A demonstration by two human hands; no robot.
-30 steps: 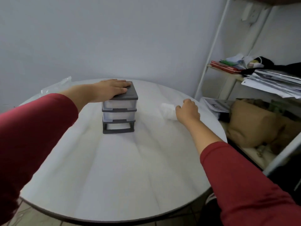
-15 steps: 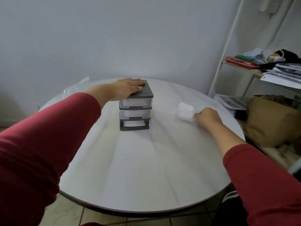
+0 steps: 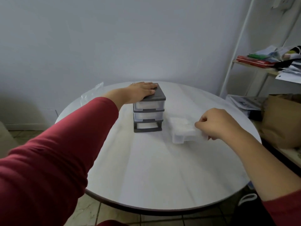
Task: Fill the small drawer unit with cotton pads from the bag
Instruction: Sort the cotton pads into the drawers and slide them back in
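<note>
Counts: 1 unit (image 3: pixel 149 110), mid-frame on the round worktop (image 3: pixel 154 173). It has a dark grey frame and 3 slots.
- 2 clear drawers are seated: top drawer (image 3: pixel 149 105) and middle drawer (image 3: pixel 148 116). Both look whitish through the plastic; can't tell the contents.
- bottom slot (image 3: pixel 147 126) is open, no drawer in it.
- 1 loose drawer (image 3: pixel 184 133) sits on the worktop just right of the unit, not touching it. White pads (image 3: pixel 181 124) are inside; count not readable.
- 1 clear bag (image 3: pixel 92 94) lies at the worktop's far left edge, left of the unit and well apart from the loose drawer. It is crumpled, and its contents can't be made out.

Hands: 2, red sleeves on both arms.
- left hand (image 3: pixel 140 92): flat, fingers straight and together, palm down on the unit's top panel. It presses on the panel and grips nothing.
- right hand (image 3: pixel 218 123): fingers curled in, thumb and fingertips pinching the right end of the loose drawer. The drawer rests on the worktop, not lifted.

Other: white shelf (image 3: pixel 254 67) at the right edge of the frame with a stack of papers (image 3: pixel 290 70). 1 brown bag (image 3: pixel 283 121) is below it, beside the worktop's right edge.
</note>
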